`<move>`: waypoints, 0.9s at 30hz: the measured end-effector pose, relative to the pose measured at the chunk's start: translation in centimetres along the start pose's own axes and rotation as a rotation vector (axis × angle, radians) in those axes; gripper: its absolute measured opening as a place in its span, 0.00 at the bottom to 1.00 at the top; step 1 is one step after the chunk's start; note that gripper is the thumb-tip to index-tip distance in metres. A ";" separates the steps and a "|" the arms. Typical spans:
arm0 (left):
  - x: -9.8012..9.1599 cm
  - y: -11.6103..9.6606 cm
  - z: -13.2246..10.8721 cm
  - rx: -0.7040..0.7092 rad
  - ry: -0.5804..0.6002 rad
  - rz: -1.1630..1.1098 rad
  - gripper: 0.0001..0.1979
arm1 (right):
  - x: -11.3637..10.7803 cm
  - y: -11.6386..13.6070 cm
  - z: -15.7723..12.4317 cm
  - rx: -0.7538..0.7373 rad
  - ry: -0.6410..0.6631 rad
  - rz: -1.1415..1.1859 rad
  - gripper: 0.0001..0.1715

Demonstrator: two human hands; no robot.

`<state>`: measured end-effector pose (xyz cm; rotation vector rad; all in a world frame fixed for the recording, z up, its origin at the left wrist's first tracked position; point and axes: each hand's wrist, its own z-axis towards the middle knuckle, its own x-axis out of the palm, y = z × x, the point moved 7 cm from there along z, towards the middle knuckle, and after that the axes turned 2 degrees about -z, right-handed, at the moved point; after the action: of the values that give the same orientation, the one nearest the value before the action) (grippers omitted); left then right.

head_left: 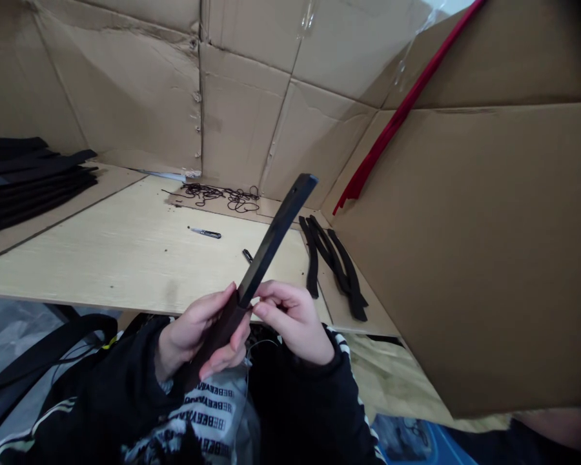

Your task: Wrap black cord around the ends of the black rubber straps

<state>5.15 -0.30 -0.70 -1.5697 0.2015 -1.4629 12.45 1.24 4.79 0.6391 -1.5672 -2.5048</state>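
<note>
A long, slightly curved black bar (277, 237) points up and away from me, with a small hole near its far end. Its lower part sits inside a dark brownish sleeve (217, 330). My left hand (186, 334) is wrapped round that sleeved part. Thumb and index finger of my right hand (297, 320) are pinched together at the sleeve's upper edge, beside the bar; whatever thin thing lies between them is too small to make out. A small knife (206, 232) lies on the table beyond. Another dark-handled tool (247, 256) is partly hidden behind the bar.
Black strips are stacked (33, 174) at the left. Several curved black strips (336, 258) lie at the right. Tangled dark cord (217, 196) rests at the back of the pale table (101, 245). Cardboard walls (489, 245) enclose it, and a red strip (407, 106) hangs on the right.
</note>
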 end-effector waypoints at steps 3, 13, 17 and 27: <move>-0.1 -0.3 -0.1 0.022 -0.025 0.000 0.31 | -0.5 0.2 0.0 0.002 -0.126 0.001 0.12; 0.6 -0.3 -0.2 0.032 -0.002 0.070 0.31 | 0.5 1.3 0.5 -0.010 -0.069 -0.091 0.13; 0.1 -2.8 -0.8 0.133 -0.268 0.419 0.33 | 0.0 1.0 0.6 0.027 -0.167 -0.142 0.11; 0.6 -4.2 -1.6 0.202 -0.371 0.462 0.21 | 0.4 2.9 0.5 -0.055 -0.201 -0.253 0.08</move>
<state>2.01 0.70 2.42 -1.4759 0.1765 -0.7956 11.55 0.21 7.40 0.6313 -1.5611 -2.8674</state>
